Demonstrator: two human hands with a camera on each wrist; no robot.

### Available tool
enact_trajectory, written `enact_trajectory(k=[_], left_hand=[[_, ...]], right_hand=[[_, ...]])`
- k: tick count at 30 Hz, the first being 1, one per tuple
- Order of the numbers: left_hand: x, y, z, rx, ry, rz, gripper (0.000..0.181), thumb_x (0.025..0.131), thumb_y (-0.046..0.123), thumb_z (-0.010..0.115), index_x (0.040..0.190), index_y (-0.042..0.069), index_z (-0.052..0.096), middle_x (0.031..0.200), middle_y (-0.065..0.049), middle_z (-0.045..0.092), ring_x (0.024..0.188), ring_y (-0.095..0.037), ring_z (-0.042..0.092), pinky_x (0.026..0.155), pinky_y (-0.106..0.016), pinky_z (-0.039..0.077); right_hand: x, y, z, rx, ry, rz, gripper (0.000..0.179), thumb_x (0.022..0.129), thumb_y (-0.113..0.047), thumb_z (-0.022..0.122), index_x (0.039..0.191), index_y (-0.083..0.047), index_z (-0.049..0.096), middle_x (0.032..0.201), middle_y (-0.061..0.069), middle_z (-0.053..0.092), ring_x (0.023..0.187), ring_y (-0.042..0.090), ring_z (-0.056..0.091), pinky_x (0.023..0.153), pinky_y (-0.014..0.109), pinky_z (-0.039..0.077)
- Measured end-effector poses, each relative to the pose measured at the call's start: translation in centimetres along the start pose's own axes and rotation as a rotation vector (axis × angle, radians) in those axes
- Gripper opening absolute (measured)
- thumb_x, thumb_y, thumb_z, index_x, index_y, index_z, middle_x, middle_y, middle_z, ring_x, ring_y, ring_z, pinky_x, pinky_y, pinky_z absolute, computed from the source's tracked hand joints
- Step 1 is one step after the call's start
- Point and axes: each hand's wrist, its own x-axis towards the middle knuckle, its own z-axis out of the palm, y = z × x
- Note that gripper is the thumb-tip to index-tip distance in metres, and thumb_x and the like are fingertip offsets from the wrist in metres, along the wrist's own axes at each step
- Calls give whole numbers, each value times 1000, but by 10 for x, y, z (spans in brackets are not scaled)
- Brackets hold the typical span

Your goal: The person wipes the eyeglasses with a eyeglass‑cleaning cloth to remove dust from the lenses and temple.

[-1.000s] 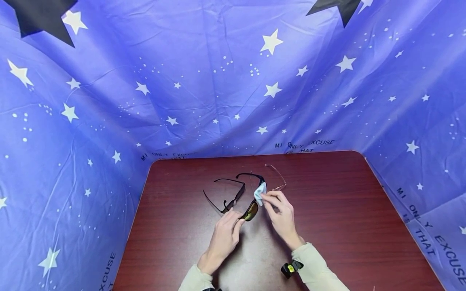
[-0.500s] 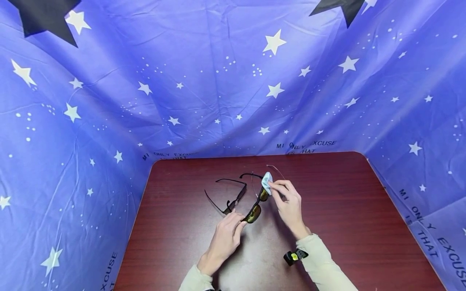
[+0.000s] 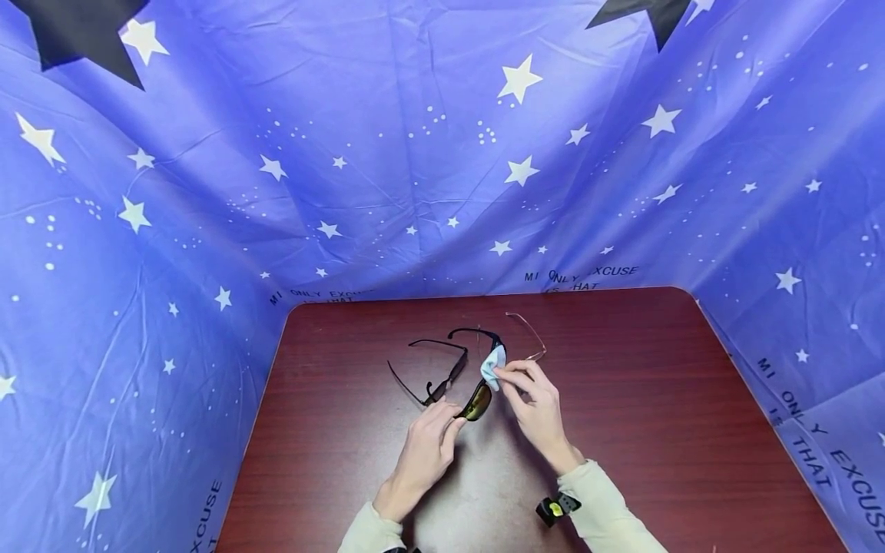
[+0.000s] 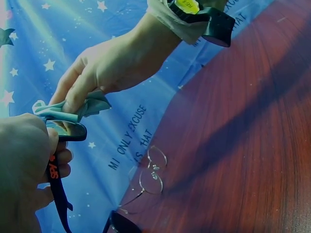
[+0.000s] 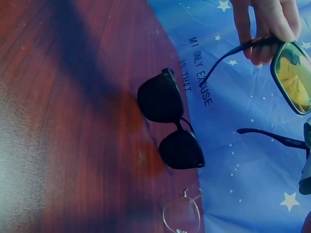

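Note:
My left hand (image 3: 423, 445) pinches one end of a pair of black-framed sunglasses (image 3: 477, 402) with yellow-green mirrored lenses, held above the table. In the right wrist view those sunglasses (image 5: 293, 80) show one lens bare and both temples unfolded. A light blue cloth (image 3: 494, 364) is pinched between the thumb and fingers of my right hand (image 3: 538, 407). It lies against the far lens and covers it. In the left wrist view the cloth (image 4: 80, 108) is folded over the frame's upper edge, with my right hand (image 4: 109, 65) above it.
Black sunglasses (image 5: 163, 99) stand on the reddish-brown table (image 3: 643, 399), just beyond my left hand. Thin wire-framed eyeglasses (image 4: 151, 180) rest farther back, partly hidden behind the held pair in the head view. A blue star-patterned curtain (image 3: 387, 153) surrounds the table's back and sides.
The right hand with the cloth moved up and away to the far end of the sunglasses, then back down over the far lens. The left hand keeps its grip, the sunglasses tilting slightly.

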Motion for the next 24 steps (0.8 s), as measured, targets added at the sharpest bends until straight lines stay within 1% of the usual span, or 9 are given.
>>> enact_trajectory(k=[1,4,7,11,14,17,21,24], left_hand=[[0,0,0,-1,-2,1,9,91,2,72,100,1,72,94,-8,72,95,-22,72,102,-43,55],[-1,1,0,-9,-14,9,9,91,2,72,100,1,72,95,-6,72,96,-21,72,105,-39,54],[-1,2,-1,-20,-36,13,8,91,2,72,100,3,72,96,-5,71,96,-20,71,108,-35,51],[-1,3,-3,-34,-67,2,7,93,2,70,100,3,71,96,-5,71,96,-19,70,113,-30,45],[-2,3,-3,-36,-82,-11,7,94,3,69,101,3,71,97,-5,71,97,-20,70,114,-29,44],[-2,2,-3,-27,-80,-17,8,94,2,69,102,3,72,98,-6,72,98,-20,71,113,-30,45],[-1,0,-1,-22,-67,-13,9,94,2,69,103,1,72,97,-7,73,98,-21,72,108,-38,51],[-1,0,-1,-20,-58,-5,10,93,2,70,102,0,72,97,-8,73,97,-22,72,104,-45,54]], right_hand=[[1,0,-1,-2,2,11,34,68,30,72,94,8,76,92,21,66,78,23,59,51,23,41],[7,-1,-4,-14,8,60,29,73,28,72,94,9,75,92,22,65,74,23,58,51,17,40],[12,1,-8,-25,15,121,25,78,25,72,97,10,75,94,22,65,72,24,56,54,10,37],[16,4,-11,-23,2,153,23,80,23,71,99,11,75,95,23,66,73,24,57,57,7,38],[13,5,-13,-14,-19,138,23,79,23,72,98,10,75,95,23,66,76,22,58,58,7,40],[4,10,-12,6,-45,118,25,78,23,73,98,8,76,96,20,67,80,17,59,58,10,42],[-3,5,-10,24,-83,87,27,76,25,73,97,8,76,96,19,67,83,17,60,58,11,44],[-2,-2,-10,25,-87,67,28,73,27,73,95,9,76,95,21,66,83,22,60,56,14,45]])
